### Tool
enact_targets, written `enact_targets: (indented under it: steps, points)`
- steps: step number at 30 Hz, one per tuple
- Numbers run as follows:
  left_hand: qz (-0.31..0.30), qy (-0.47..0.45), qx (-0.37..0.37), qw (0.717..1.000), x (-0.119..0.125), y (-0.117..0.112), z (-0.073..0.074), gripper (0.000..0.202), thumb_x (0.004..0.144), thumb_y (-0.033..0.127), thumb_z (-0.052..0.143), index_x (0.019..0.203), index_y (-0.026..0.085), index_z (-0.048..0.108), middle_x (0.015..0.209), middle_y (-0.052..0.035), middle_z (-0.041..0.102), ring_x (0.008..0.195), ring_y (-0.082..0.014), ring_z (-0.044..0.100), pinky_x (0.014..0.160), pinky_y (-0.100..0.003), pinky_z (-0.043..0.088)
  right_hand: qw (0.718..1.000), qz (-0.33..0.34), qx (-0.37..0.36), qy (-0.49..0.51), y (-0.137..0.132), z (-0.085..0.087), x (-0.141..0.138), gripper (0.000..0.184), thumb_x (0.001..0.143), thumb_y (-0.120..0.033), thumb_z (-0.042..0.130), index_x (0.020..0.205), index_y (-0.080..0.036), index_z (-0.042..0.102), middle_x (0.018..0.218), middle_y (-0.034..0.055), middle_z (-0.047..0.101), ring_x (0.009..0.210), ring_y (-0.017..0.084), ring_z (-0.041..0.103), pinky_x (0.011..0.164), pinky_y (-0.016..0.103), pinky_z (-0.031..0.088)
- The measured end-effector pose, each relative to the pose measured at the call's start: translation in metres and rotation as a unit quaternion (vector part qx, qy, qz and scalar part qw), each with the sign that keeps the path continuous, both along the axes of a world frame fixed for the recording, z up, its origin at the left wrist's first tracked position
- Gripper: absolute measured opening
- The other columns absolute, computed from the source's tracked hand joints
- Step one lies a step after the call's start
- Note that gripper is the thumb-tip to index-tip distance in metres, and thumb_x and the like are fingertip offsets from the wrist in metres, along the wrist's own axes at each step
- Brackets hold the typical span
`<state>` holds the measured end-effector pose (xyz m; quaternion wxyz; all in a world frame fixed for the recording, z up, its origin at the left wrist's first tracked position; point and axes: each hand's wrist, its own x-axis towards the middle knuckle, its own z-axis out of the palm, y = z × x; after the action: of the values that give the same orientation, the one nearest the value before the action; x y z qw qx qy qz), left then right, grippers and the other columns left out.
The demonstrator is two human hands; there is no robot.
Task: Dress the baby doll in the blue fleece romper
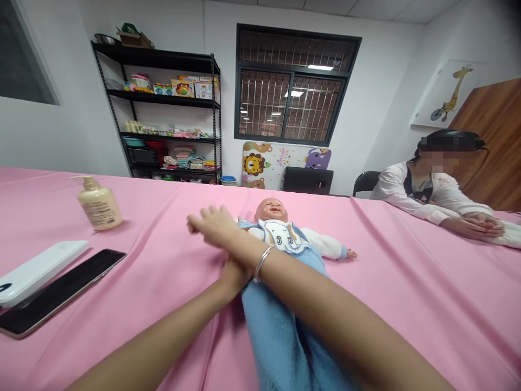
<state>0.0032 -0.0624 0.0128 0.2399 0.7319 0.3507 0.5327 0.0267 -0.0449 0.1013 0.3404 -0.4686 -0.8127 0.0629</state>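
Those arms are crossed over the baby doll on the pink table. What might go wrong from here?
1. The bracelet behind the right hand sits just above the blue towel over the doll and could snag it.
2. The left hand is half hidden under the crossing arm, so its hold may be clumsy.

My right arm comes in from the near right corner of the table (407,304) and crosses over my left wrist. My right hand (211,224) is palm down with the fingers loosely bent. My left hand (233,278) is mostly hidden beneath.
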Motion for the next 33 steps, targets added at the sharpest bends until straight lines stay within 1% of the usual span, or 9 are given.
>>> enact_targets:
  steps: [2,5,8,10,13,18,23,28,33]
  points:
    - [0.012,0.037,0.041,0.998,0.001,-0.009,0.006,0.036,0.079,0.016,0.046,0.115,0.018,0.043,0.114,-0.0138,0.048,0.114,-0.0293,0.039,0.097,-0.047,0.034,0.997,-0.05,0.034,-0.044,0.012,0.022,0.02,0.039,0.07,-0.008,0.056,0.108,-0.012,0.052,0.105,0.0109,0.058,0.093,0.018,0.053,0.079,0.031,0.044]
    - [0.071,0.063,0.093,0.991,0.002,-0.017,0.013,0.044,0.079,0.013,0.042,0.123,0.012,0.034,0.118,-0.0167,0.04,0.121,-0.0295,0.029,0.101,-0.049,0.029,0.993,-0.113,0.022,-0.035,0.02,0.044,0.062,0.055,0.067,-0.008,0.059,0.12,-0.016,0.044,0.105,0.0091,0.058,0.09,0.02,0.055,0.079,0.033,0.044]
    - [0.091,0.066,0.118,0.987,0.001,-0.018,0.02,0.053,0.08,0.012,0.042,0.13,0.012,0.025,0.125,-0.0163,0.035,0.127,-0.0282,0.019,0.106,-0.049,0.02,0.996,0.006,-0.088,0.01,0.013,0.051,0.097,0.049,0.073,-0.012,0.058,0.121,-0.017,0.047,0.1,0.0052,0.062,0.087,0.016,0.057,0.078,0.027,0.045]
    - [0.087,0.048,0.107,0.989,-0.001,-0.015,0.025,0.058,0.08,0.013,0.044,0.133,0.012,0.02,0.126,-0.0162,0.034,0.127,-0.0278,0.019,0.106,-0.049,0.02,0.977,0.113,-0.179,0.009,0.002,0.052,0.109,0.036,0.08,-0.023,0.055,0.116,-0.017,0.054,0.102,0.0054,0.063,0.09,0.015,0.057,0.076,0.024,0.045]
    - [0.075,0.028,0.084,0.993,-0.006,-0.01,0.031,0.061,0.077,0.011,0.046,0.133,0.013,0.021,0.125,-0.0155,0.035,0.125,-0.0276,0.025,0.105,-0.049,0.024,0.965,0.143,-0.22,-0.01,-0.012,0.052,0.11,0.029,0.084,-0.034,0.05,0.106,-0.018,0.061,0.103,0.005,0.063,0.092,0.016,0.058,0.075,0.024,0.045]
    - [0.072,0.081,0.062,0.992,-0.015,-0.003,0.036,0.05,0.071,0.009,0.05,0.119,0.014,0.04,0.113,-0.0129,0.042,0.117,-0.0274,0.034,0.099,-0.046,0.034,0.982,0.03,-0.153,-0.103,-0.021,0.049,0.098,0.032,0.078,-0.038,0.059,0.102,-0.016,0.063,0.097,0.0064,0.065,0.087,0.017,0.059,0.074,0.024,0.043]
    - [0.074,0.165,0.022,0.983,-0.019,-0.006,0.039,0.018,0.073,0.013,0.053,0.09,0.015,0.054,0.091,-0.0099,0.046,0.096,-0.0276,0.048,0.08,-0.04,0.046,0.98,0.033,-0.194,-0.024,-0.013,0.046,0.108,0.035,0.073,-0.036,0.063,0.101,-0.014,0.063,0.083,0.0043,0.065,0.071,0.014,0.058,0.061,0.021,0.042]
    - [-0.003,0.139,0.089,0.986,-0.02,-0.011,0.046,0.021,0.069,0.007,0.05,0.085,0.02,0.051,0.089,-0.003,0.053,0.083,-0.0196,0.054,0.075,-0.031,0.045,0.982,0.034,-0.184,-0.002,-0.004,0.041,0.127,0.017,0.067,-0.03,0.064,0.068,-0.013,0.065,0.061,-0.0003,0.059,0.059,0.012,0.051,0.057,0.022,0.038]
    - [-0.074,0.089,0.169,0.979,-0.021,-0.015,0.05,0.031,0.062,0.001,0.048,0.086,0.02,0.048,0.099,-0.0041,0.053,0.1,-0.0207,0.05,0.088,-0.033,0.041,0.954,0.049,-0.269,0.122,-0.008,0.038,0.127,0.018,0.068,-0.029,0.06,0.059,-0.015,0.053,0.055,-0.002,0.053,0.051,0.009,0.046,0.048,0.02,0.034]
